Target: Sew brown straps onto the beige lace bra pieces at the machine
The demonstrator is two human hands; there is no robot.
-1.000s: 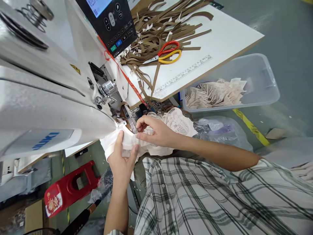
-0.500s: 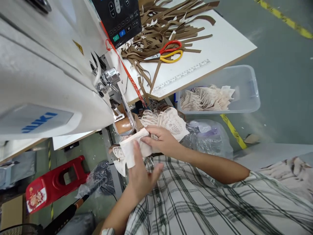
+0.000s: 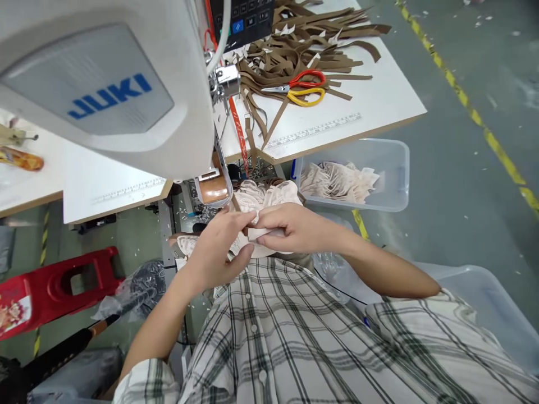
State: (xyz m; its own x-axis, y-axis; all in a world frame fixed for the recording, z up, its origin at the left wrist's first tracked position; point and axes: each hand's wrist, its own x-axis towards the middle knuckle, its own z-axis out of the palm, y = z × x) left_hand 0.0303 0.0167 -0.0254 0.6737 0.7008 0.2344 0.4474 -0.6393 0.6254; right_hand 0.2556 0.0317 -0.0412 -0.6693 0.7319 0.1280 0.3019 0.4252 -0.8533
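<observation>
My right hand [image 3: 290, 227] is closed on a small white fabric piece [image 3: 259, 233], gripped between thumb and curled fingers just in front of my shirt. Beside it, my left hand [image 3: 217, 247] has its fingers stretched toward the right hand and its thumb apart; its fingertips are close to the fabric and partly hidden. A narrow brown strip [image 3: 236, 203] runs up from the hands to the sewing machine's rounded arm [image 3: 213, 188]. Cream lace pieces [image 3: 269, 193] lie bunched behind my hands, and another lace edge [image 3: 186, 244] shows left of them.
The white sewing machine head [image 3: 168, 134] looms at upper left. Brown straps [image 3: 269, 73] and red-and-yellow scissors [image 3: 306, 88] lie on the white table [image 3: 379, 95]. A clear bin [image 3: 398, 174] holds cream pieces. A red stool [image 3: 54, 286] stands at left.
My view has shifted, so the machine head sits further right. My left hand has come over closer to my right, and the white fabric, spread out before, is now mostly covered by the hands.
</observation>
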